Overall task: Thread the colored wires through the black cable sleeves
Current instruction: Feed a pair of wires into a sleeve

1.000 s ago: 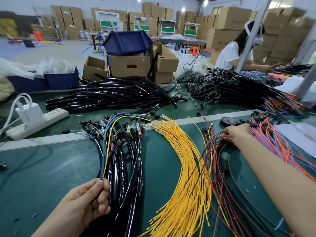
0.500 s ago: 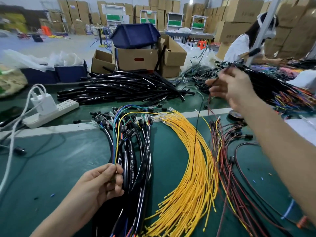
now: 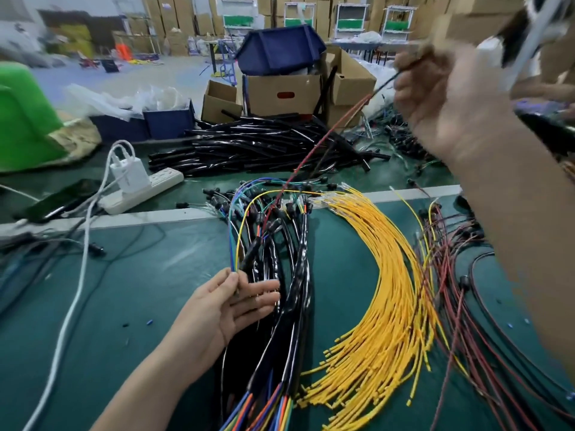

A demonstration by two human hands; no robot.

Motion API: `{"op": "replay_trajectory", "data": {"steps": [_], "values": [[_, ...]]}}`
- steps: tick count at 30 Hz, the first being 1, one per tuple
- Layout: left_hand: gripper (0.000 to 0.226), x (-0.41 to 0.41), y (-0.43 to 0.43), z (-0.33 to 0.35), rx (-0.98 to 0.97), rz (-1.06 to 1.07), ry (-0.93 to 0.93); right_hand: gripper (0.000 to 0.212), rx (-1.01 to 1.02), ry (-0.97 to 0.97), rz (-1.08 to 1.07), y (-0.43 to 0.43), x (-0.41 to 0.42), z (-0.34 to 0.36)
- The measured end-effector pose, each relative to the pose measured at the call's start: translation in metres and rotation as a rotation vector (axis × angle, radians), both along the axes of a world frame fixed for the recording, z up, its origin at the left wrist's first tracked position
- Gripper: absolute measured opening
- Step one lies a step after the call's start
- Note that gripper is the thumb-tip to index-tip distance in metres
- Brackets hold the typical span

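Note:
My left hand (image 3: 230,303) pinches a small bunch of colored wires (image 3: 234,231), blue, yellow and green, between thumb and forefinger, with the other fingers stretched out. Just right of it lies a bundle of sleeved wires in black cable sleeves (image 3: 280,275). My right hand (image 3: 441,98) is raised high at the upper right, blurred, and pinches the end of a red wire (image 3: 323,141) that slants down toward the bundle. Loose black sleeves (image 3: 255,147) are heaped further back on the table.
A fan of yellow wires (image 3: 385,287) lies right of the bundle, and red-brown wires (image 3: 460,293) lie beyond it. A white power strip (image 3: 146,191) with a charger sits at the left. Cardboard boxes (image 3: 283,91) and a blue bin (image 3: 280,54) stand behind.
My right hand has risen from the red wire pile and pulled one red wire up and back. My left hand has spread its lower fingers while keeping its pinch.

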State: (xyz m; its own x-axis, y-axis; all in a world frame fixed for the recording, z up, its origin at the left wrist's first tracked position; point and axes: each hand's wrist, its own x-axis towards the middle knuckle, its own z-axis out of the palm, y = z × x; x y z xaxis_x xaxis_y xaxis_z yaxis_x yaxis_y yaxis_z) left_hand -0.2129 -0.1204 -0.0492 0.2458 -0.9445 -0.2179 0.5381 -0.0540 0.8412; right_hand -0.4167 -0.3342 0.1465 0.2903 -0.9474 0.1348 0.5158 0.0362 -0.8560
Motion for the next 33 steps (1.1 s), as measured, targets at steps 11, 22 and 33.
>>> {"op": "replay_trajectory", "data": {"steps": [11, 22, 33], "values": [[0.033, -0.002, -0.004, -0.008, -0.083, 0.322, -0.308, 0.028, 0.300, 0.066, 0.228, 0.022, 0.051, -0.062], [0.021, -0.005, 0.000, -0.007, -0.273, -0.033, -0.390, 0.019, 0.208, 0.165, 0.102, 0.015, 0.082, -0.072], [0.017, -0.015, 0.000, -0.002, -0.211, 0.012, -0.139, 0.006, 0.238, 0.468, 0.555, 0.073, 0.088, -0.140]]}}
